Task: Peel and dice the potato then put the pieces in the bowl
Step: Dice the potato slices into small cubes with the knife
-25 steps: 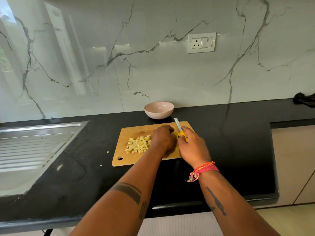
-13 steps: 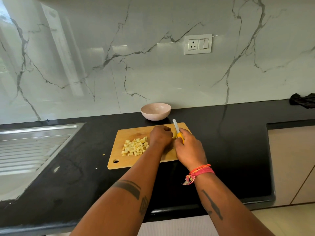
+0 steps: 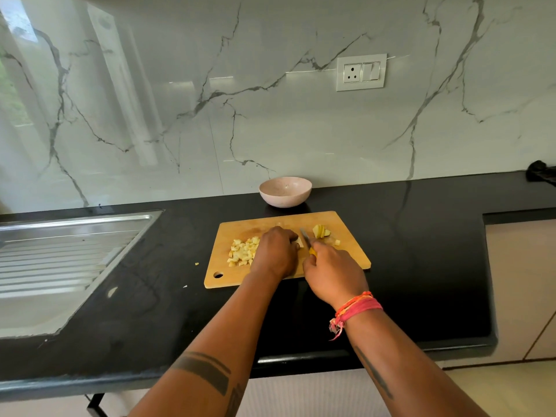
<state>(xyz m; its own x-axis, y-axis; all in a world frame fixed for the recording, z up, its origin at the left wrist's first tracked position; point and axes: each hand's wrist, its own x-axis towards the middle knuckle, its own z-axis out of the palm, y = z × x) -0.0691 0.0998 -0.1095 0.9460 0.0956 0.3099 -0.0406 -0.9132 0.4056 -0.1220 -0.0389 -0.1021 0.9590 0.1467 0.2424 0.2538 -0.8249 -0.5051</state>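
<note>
My right hand [image 3: 329, 267] grips the yellow-handled knife [image 3: 307, 242] over the cutting board [image 3: 352, 254], blade angled down. Beside it, my left hand [image 3: 276, 251] curls over a potato piece [image 3: 299, 242] on the board. Diced potato [image 3: 243, 251] lies left of that hand, slices [image 3: 320, 231] beyond the knife. Behind the board the bowl [image 3: 285, 191] sits on the bench [image 3: 421, 266].

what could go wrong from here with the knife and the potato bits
1. The left hand holds a potato piece right beside the knife that the right hand grips; a slip could nick the fingers.
2. A few bits already lie off the board on the counter; more dice may scatter.
3. The bowl is empty and behind the board, so pieces may drop in transfer.
</note>
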